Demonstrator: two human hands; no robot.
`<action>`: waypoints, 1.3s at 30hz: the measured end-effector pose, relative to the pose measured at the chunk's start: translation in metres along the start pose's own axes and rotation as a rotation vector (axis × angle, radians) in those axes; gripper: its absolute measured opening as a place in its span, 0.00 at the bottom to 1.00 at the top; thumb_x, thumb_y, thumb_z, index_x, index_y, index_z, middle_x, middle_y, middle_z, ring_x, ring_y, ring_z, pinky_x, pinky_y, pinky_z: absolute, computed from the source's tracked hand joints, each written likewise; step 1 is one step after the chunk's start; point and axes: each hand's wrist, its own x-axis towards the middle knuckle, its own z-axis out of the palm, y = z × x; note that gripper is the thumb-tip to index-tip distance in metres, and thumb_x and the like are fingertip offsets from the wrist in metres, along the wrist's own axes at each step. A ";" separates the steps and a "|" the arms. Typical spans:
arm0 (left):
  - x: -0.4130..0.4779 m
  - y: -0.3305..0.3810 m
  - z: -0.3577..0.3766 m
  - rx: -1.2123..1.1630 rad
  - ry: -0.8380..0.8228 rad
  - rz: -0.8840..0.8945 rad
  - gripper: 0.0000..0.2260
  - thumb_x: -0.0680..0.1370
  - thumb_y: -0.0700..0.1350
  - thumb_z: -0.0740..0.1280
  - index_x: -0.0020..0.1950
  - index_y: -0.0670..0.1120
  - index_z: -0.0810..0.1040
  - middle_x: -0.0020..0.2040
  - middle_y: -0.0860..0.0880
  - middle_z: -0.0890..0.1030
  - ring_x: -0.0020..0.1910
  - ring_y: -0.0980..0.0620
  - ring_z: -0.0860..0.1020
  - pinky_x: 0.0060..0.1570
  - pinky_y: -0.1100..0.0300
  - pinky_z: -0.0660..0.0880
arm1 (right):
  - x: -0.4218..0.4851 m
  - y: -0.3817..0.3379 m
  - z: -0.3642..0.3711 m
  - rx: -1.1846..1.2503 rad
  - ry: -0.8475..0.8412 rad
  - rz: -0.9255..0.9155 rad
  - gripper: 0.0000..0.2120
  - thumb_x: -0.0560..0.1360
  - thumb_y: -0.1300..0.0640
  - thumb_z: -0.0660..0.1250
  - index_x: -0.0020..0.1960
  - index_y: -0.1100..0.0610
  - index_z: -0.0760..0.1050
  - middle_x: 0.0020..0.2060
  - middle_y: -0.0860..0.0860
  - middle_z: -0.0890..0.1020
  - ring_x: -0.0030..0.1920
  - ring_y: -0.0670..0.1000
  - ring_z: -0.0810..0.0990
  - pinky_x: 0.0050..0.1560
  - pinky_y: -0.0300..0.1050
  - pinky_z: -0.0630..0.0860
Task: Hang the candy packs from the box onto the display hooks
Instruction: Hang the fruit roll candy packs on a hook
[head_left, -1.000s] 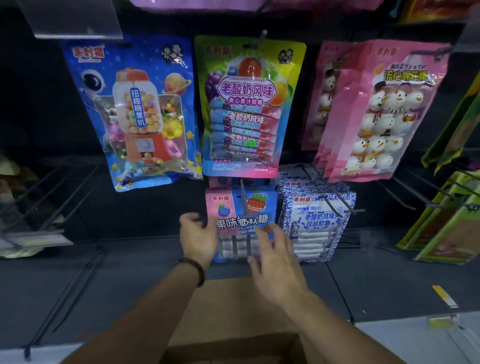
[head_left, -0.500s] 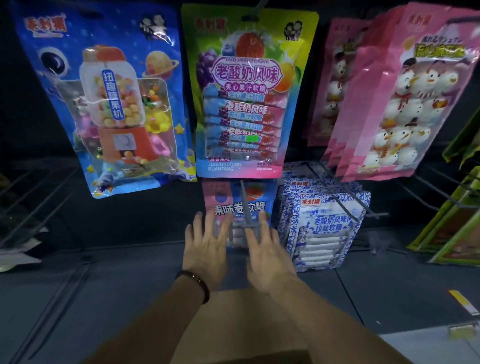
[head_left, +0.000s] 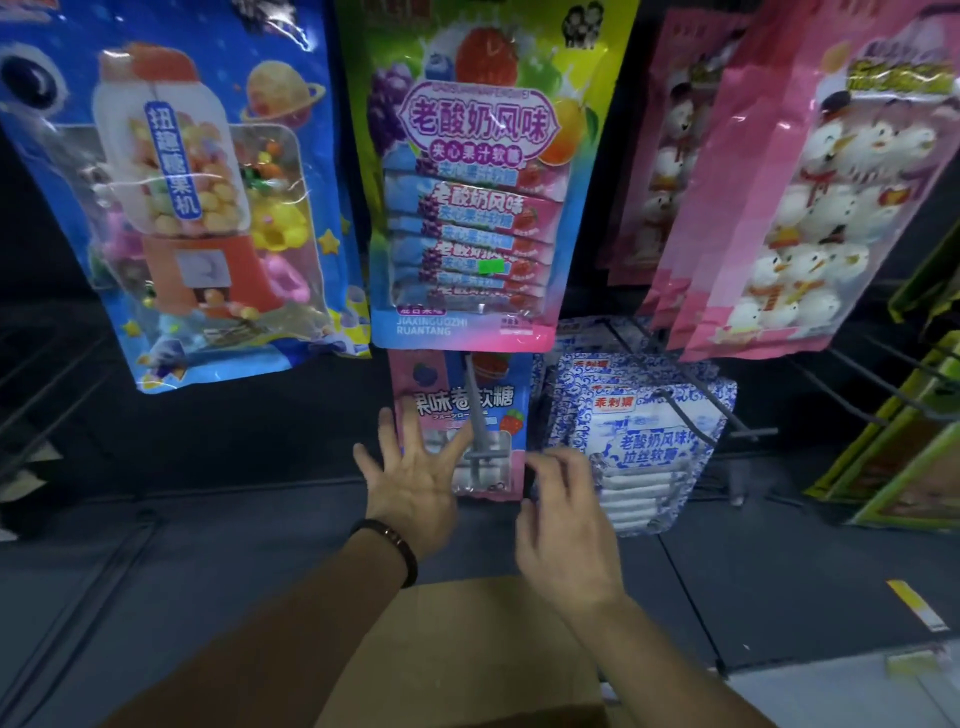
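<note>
A pink and blue candy pack (head_left: 457, 400) hangs on a grey display hook (head_left: 475, 410) in the lower row, pushed back toward the rack. My left hand (head_left: 415, 478) is spread flat with fingers apart, its fingertips at the pack's lower left. My right hand (head_left: 563, 514) is loosely curled just right of the pack's lower edge and holds nothing. The cardboard box (head_left: 467, 654) sits below my forearms; its inside is out of view.
Above hang a blue gumball-machine pack (head_left: 182, 187), a green and purple yogurt-candy pack (head_left: 472, 171) and pink snowman packs (head_left: 810, 197). Blue-and-white packs (head_left: 644, 436) fill the hook to the right. Bare hooks (head_left: 883, 384) jut out at right, green packs (head_left: 914, 457) beyond.
The pink and blue pack slid back along the hook from my grip. Both hands let go and drew apart; my right hand curled. The view moved closer to the rack.
</note>
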 end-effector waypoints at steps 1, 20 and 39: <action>0.000 0.003 0.000 -0.011 -0.010 -0.007 0.45 0.80 0.49 0.67 0.81 0.71 0.37 0.82 0.38 0.38 0.82 0.30 0.41 0.74 0.23 0.52 | -0.008 0.009 -0.004 0.047 0.085 0.050 0.23 0.77 0.62 0.68 0.70 0.50 0.71 0.69 0.50 0.68 0.51 0.57 0.82 0.44 0.54 0.83; 0.004 0.009 0.004 0.251 -0.056 0.088 0.38 0.83 0.52 0.57 0.84 0.62 0.34 0.85 0.41 0.36 0.83 0.31 0.36 0.78 0.27 0.42 | 0.054 0.059 -0.039 -0.080 -0.269 0.431 0.35 0.87 0.44 0.54 0.84 0.36 0.35 0.86 0.54 0.38 0.85 0.64 0.50 0.75 0.64 0.69; -0.105 0.027 -0.100 0.035 -0.090 0.485 0.14 0.69 0.55 0.71 0.54 0.58 0.82 0.52 0.57 0.82 0.47 0.54 0.84 0.44 0.57 0.81 | 0.014 0.012 -0.122 -0.076 -0.489 0.131 0.37 0.85 0.48 0.63 0.86 0.44 0.45 0.84 0.47 0.50 0.82 0.57 0.60 0.78 0.55 0.68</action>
